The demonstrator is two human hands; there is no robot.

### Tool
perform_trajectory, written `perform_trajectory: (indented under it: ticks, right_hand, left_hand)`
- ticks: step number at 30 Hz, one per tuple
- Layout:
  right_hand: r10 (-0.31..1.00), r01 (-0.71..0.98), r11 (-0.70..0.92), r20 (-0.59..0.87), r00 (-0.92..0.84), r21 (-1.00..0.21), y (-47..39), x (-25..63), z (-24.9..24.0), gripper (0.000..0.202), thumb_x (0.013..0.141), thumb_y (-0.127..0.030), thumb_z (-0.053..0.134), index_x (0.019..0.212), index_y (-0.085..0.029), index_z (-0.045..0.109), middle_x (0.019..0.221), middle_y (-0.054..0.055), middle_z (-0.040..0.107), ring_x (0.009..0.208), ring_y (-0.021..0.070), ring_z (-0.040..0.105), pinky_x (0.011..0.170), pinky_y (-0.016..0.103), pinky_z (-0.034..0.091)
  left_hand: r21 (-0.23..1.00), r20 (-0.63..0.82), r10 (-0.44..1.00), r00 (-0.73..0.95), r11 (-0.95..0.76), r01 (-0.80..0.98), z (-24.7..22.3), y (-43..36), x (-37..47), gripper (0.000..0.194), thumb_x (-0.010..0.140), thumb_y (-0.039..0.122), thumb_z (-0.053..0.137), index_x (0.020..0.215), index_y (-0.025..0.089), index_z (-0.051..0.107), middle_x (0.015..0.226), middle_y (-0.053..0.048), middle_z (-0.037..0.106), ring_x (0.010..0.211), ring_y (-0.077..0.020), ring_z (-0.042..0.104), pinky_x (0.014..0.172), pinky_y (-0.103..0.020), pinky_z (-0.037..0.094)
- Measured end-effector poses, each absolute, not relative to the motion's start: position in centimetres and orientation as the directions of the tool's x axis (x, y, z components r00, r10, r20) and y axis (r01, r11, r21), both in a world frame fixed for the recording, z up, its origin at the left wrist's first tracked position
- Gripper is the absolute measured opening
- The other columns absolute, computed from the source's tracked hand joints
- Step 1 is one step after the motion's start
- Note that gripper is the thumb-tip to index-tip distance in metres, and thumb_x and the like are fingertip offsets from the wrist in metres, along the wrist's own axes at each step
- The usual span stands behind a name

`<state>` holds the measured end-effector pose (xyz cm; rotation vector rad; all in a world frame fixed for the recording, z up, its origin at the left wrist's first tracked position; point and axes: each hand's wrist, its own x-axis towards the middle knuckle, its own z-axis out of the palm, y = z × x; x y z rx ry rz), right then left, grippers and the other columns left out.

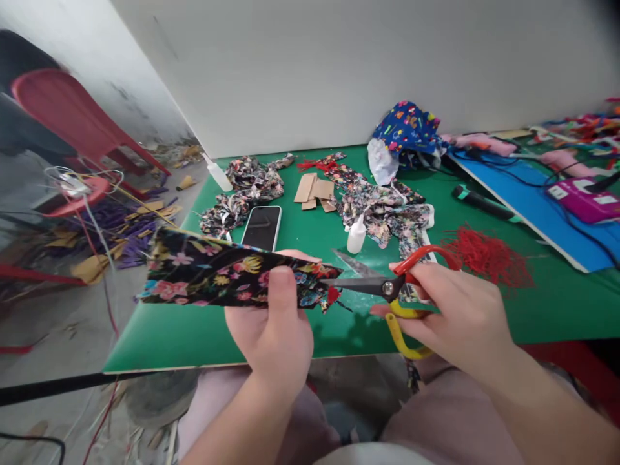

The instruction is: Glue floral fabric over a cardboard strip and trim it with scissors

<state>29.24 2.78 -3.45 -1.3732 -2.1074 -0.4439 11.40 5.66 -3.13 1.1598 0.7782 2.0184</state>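
Note:
A long strip of black floral fabric [208, 271] lies across my left hand [278, 316], pinned under the thumb. Its right end is frayed. My right hand [450, 310] grips scissors [387, 288] with one red and one yellow handle. The scissor blades stand apart and point left; the lower blade reaches the fabric's frayed right end. Just beyond the fabric, a phone [262, 227] lies on the green table [300, 242]. A white squeeze bottle [356, 235] stands upright beyond the scissors.
Floral fabric pieces [254, 181] and brown cardboard pieces [314, 190] lie farther back, near another bottle [219, 174]. On the right are red threads [494, 255], a black-and-green tool [487, 204] and a blue board [537, 213] with cables. A red chair [72, 110] stands left.

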Motion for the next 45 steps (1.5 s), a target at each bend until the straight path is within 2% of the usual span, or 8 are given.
perform_trajectory:
  ticks: [4, 9, 15, 23, 30, 36, 40, 45]
  right_hand:
    - [0.694, 0.903, 0.43, 0.645, -0.32, -0.015, 2.55, 29.01, -3.44, 0.026, 0.078, -0.039, 0.063, 0.084, -0.014, 0.062, 0.061, -0.001, 0.063, 0.05, 0.0119, 0.058, 0.049, 0.026, 0.036]
    - [0.698, 0.905, 0.424, 0.642, -0.317, -0.014, 2.44, 29.15, -3.5, 0.027, 0.078, -0.04, 0.062, 0.086, -0.014, 0.062, 0.063, 0.0, 0.065, 0.049, 0.0126, 0.058, 0.047, 0.027, 0.034]
    - [0.697, 0.908, 0.418, 0.641, -0.32, -0.002, 2.39, 29.25, -3.33, 0.024, 0.077, -0.039, 0.064, 0.081, -0.016, 0.06, 0.064, 0.0, 0.067, 0.05, 0.0126, 0.059, 0.048, 0.027, 0.034]
    - [0.689, 0.911, 0.412, 0.645, -0.331, 0.028, 2.49, 29.1, -3.19, 0.025, 0.076, -0.04, 0.064, 0.08, -0.015, 0.062, 0.061, 0.0, 0.066, 0.048, 0.0129, 0.058, 0.047, 0.027, 0.034]
    - [0.668, 0.919, 0.388, 0.666, -0.332, 0.069, 2.27, 29.12, -3.11, 0.026, 0.075, -0.041, 0.066, 0.077, -0.015, 0.063, 0.056, -0.001, 0.064, 0.044, 0.0111, 0.055, 0.045, 0.027, 0.032]
    - [0.657, 0.918, 0.384, 0.67, -0.346, 0.097, 2.3, 29.11, -3.0, 0.026, 0.076, -0.04, 0.066, 0.08, -0.015, 0.064, 0.055, -0.002, 0.063, 0.045, 0.011, 0.055, 0.046, 0.027, 0.033]
    - [0.669, 0.922, 0.374, 0.658, -0.345, 0.102, 2.17, 29.17, -3.1, 0.026, 0.076, -0.04, 0.067, 0.084, -0.016, 0.064, 0.058, -0.002, 0.065, 0.046, 0.0104, 0.055, 0.046, 0.027, 0.033]
    - [0.687, 0.916, 0.397, 0.641, -0.343, 0.064, 2.11, 29.19, -3.18, 0.025, 0.077, -0.038, 0.066, 0.086, -0.015, 0.064, 0.063, 0.0, 0.068, 0.048, 0.0103, 0.056, 0.047, 0.026, 0.034]
  left_hand:
    - [0.782, 0.479, 0.785, -0.393, -0.585, -0.214, -3.45, 5.54, 11.65, 0.017, 0.09, 0.03, 0.054, 0.082, 0.021, 0.067, 0.073, 0.003, 0.066, 0.064, -0.0103, 0.064, 0.063, -0.024, 0.057]
    - [0.819, 0.431, 0.821, -0.375, -0.53, -0.22, -3.85, 5.28, 11.88, 0.015, 0.091, 0.032, 0.051, 0.091, 0.024, 0.064, 0.069, 0.003, 0.065, 0.06, -0.0115, 0.062, 0.06, -0.025, 0.056]
    - [0.873, 0.35, 0.824, -0.445, -0.46, -0.165, -4.16, 5.19, 12.06, 0.016, 0.085, 0.038, 0.06, 0.094, 0.025, 0.06, 0.07, 0.003, 0.061, 0.059, -0.0117, 0.058, 0.075, -0.03, 0.055]
    - [0.894, 0.323, 0.819, -0.474, -0.428, -0.131, -3.86, 5.54, 12.16, 0.018, 0.082, 0.043, 0.061, 0.091, 0.027, 0.063, 0.067, 0.004, 0.056, 0.054, -0.0095, 0.053, 0.065, -0.025, 0.055]
    - [0.893, 0.271, 0.838, -0.474, -0.403, -0.201, -3.53, 5.49, 12.25, 0.018, 0.082, 0.038, 0.064, 0.095, 0.027, 0.066, 0.094, 0.002, 0.064, 0.086, -0.0129, 0.062, 0.077, -0.024, 0.054]
    - [0.904, 0.244, 0.842, -0.482, -0.377, -0.201, -3.63, 5.56, 12.24, 0.02, 0.081, 0.04, 0.064, 0.097, 0.028, 0.066, 0.099, 0.003, 0.065, 0.085, -0.0127, 0.063, 0.088, -0.03, 0.053]
    - [0.908, 0.267, 0.832, -0.487, -0.386, -0.161, -3.67, 5.69, 12.19, 0.022, 0.08, 0.041, 0.065, 0.098, 0.028, 0.066, 0.104, 0.003, 0.065, 0.098, -0.0166, 0.062, 0.098, -0.034, 0.048]
    - [0.903, 0.285, 0.836, -0.469, -0.399, -0.162, -3.58, 5.73, 12.27, 0.021, 0.083, 0.039, 0.062, 0.1, 0.028, 0.065, 0.111, 0.002, 0.064, 0.108, -0.0197, 0.06, 0.098, -0.035, 0.048]
